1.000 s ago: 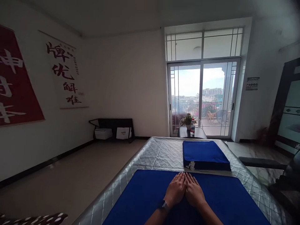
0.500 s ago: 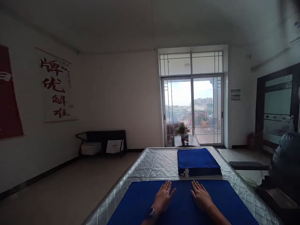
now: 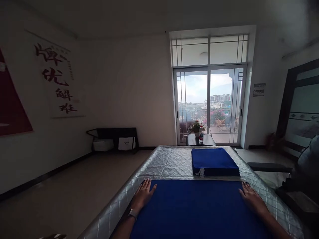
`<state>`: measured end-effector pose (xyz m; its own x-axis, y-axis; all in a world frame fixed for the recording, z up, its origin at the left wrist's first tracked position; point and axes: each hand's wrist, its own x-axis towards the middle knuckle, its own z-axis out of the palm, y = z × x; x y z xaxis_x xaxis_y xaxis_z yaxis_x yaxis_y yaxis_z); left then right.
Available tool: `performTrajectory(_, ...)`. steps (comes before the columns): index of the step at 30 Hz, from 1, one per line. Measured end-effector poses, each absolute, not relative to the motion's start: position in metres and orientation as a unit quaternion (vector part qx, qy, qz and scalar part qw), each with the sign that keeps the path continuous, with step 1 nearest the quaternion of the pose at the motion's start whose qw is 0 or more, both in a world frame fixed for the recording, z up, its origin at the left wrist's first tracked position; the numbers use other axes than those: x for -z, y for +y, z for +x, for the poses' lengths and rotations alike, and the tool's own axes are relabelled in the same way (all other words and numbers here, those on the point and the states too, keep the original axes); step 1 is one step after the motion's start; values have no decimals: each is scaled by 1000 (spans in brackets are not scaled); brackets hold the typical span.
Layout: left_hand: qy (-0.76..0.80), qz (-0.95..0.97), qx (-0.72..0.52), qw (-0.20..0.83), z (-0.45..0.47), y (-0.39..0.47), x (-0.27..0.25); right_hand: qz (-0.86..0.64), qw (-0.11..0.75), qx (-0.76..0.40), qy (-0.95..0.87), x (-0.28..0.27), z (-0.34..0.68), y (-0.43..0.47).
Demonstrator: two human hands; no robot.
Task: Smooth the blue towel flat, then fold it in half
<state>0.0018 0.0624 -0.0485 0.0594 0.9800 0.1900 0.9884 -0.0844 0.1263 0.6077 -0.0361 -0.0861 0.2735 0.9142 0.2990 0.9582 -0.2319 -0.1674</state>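
Note:
A blue cloth (image 3: 194, 209) lies spread flat over the near part of a table with a silver quilted cover (image 3: 161, 162). My left hand (image 3: 142, 196) rests palm down on the cloth's far left corner, fingers stretched out. At the far right corner, my right hand (image 3: 252, 198) lies flat in the same way, fingers extended. Just beyond the spread cloth sits a stack of folded blue cloths (image 3: 214, 161), with white tags (image 3: 200, 172) showing at its near left corner. The near edge of the spread cloth is out of view.
Past the table stand a small dark table with a potted plant (image 3: 196, 127) and a bottle (image 3: 201, 134), before a sliding glass door (image 3: 209, 106). A black bench (image 3: 112, 139) is by the left wall. A dark chair (image 3: 307, 166) stands at the right.
My hands have slid apart over the cloth, from near its middle out to the two far corners, left hand leftward and right hand rightward. The view has tilted downward slightly.

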Motion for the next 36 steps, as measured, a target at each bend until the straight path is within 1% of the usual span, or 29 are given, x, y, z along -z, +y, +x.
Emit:
performTrajectory(4, -678, -728, 104, 3, 4, 66, 50, -796, 122, 44, -592, 89, 615, -34)
performTrajectory(9, -669, -735, 109, -7, -4, 69, 53, -796, 128, 44, -590, 91, 617, -35)
performTrajectory(18, -694, -709, 125, 3, -23, 70, 55, -799, 106, 50, -590, 92, 619, -36)
performTrajectory(30, -697, -703, 140, 16, -20, 76, 63, -800, 130, 57, -583, 99, 628, -30)
performTrajectory(36, -703, -699, 127, 12, -20, 80, 67, -810, 109, 62, -573, 91, 619, -31)
